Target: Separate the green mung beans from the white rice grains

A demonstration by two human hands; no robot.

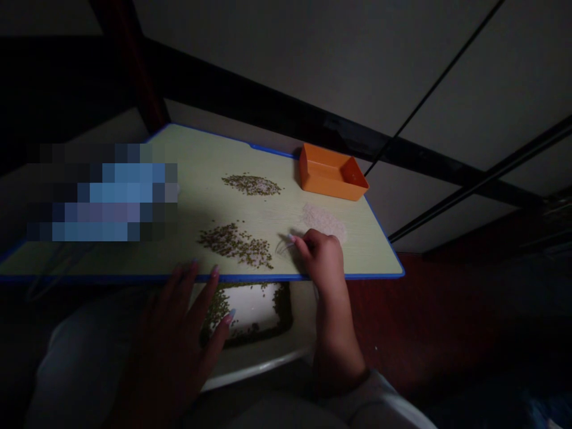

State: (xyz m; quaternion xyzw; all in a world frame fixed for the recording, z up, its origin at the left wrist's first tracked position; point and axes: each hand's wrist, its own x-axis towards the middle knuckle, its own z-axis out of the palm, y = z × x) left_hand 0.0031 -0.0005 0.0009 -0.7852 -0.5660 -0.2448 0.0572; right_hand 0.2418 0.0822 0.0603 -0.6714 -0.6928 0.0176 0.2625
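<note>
Spreads the left hand (179, 333) wide by the near edge of the smooth table (201, 158), before a white tray (259, 367) with grainy green seeds (217, 310), and bends the right hand (325, 259) narrow at a thin curved thing (280, 247), cannot tell if gripped. Has a loose seed heap (236, 244) toward the near edge, a second heap (252, 185) toward the far edge, fine pale grains (324, 219) just beyond the right hand, and an oblong orange box (333, 186) at the far right corner.

You work in dim light that mostly catches the pale board (196, 158), your left hand (179, 325) in deep shadow and a patch at left coarsely pixelated.
</note>
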